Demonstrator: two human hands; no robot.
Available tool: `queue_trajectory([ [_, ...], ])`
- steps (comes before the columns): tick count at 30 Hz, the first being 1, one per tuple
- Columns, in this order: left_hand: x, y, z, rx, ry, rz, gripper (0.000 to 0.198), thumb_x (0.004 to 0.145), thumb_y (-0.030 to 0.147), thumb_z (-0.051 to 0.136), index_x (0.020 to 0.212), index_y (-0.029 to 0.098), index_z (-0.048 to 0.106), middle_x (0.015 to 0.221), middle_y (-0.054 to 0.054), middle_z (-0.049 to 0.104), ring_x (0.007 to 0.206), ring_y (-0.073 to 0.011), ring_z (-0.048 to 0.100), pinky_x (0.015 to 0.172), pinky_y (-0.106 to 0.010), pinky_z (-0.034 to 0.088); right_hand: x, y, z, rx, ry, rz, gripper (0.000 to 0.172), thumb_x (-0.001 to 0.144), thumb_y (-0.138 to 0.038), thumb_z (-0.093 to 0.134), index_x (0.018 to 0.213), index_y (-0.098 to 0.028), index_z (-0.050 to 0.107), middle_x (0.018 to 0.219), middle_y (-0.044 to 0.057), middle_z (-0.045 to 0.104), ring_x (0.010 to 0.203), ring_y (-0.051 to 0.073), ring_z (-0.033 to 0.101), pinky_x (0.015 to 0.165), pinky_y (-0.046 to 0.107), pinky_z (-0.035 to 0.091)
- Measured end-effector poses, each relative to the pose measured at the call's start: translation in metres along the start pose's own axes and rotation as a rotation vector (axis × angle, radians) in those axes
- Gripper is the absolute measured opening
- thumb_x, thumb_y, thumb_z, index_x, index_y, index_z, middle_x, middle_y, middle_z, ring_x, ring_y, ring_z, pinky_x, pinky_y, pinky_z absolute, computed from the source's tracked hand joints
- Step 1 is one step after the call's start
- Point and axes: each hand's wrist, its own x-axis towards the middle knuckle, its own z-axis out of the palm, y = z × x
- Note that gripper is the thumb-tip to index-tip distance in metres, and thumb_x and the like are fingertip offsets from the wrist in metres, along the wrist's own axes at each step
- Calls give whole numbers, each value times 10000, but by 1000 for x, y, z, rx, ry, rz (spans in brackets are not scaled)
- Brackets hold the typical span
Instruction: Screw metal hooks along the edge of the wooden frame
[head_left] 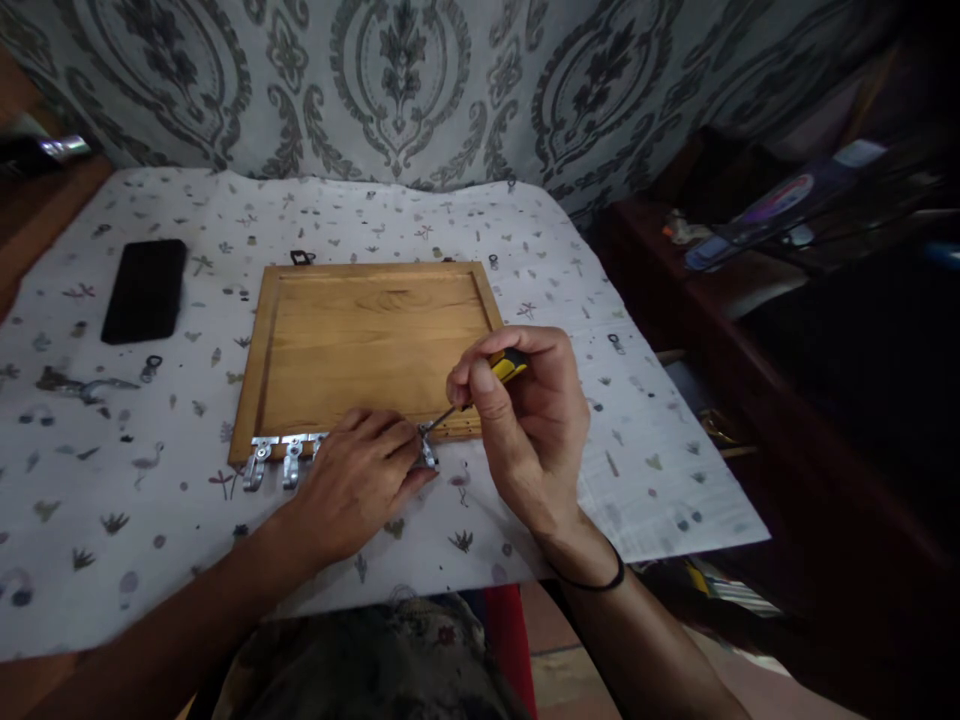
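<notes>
A framed wooden panel lies flat on the cloth-covered table. Along its near edge runs a metal strip with several silver hooks. My right hand is closed around a yellow and black screwdriver, whose shaft slants down to the strip's right end. Over the near edge rests my left hand, its fingers pressed together by the rightmost hook and covering part of the strip. Whether those fingertips pinch the hook is hidden. The screwdriver's tip meets the metal near the left fingertips.
A black phone lies on the patterned tablecloth at left, with a metal tool nearer me. A dark cabinet with an open drawer stands beyond the table's right edge. A plastic bottle lies on top of it.
</notes>
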Motion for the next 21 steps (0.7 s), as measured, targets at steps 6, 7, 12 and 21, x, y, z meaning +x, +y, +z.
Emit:
queue_trajectory([
  [6,-2,-1,1,1,-17,-9,287,1042,321,546,895,151,725,928,-47,768,868,-222,675,797,-391,478,0,1,2,39,-12,7,85,1012,-163,561,1056,-235,555,853,-26,588,745,95,591,723,268,530],
  [7,-2,-1,1,2,-22,-10,281,1040,322,550,897,153,723,927,-45,767,872,-222,676,798,-389,478,0,1,2,38,-12,5,83,1012,-163,562,1054,-234,554,853,-26,586,743,95,590,723,269,531],
  [12,0,0,-1,4,-14,-10,276,1044,312,541,894,159,715,926,-42,765,872,-211,674,811,-376,482,1,1,2,25,-19,20,60,1011,-198,574,1055,-233,552,853,-25,579,735,98,583,709,266,533],
  [21,-1,-1,0,-9,-30,-11,233,1018,306,596,886,162,723,927,-44,768,860,-212,671,812,-374,489,-7,5,-2,74,-71,72,113,1058,-336,498,1119,-256,550,900,-9,576,798,128,580,773,313,515],
])
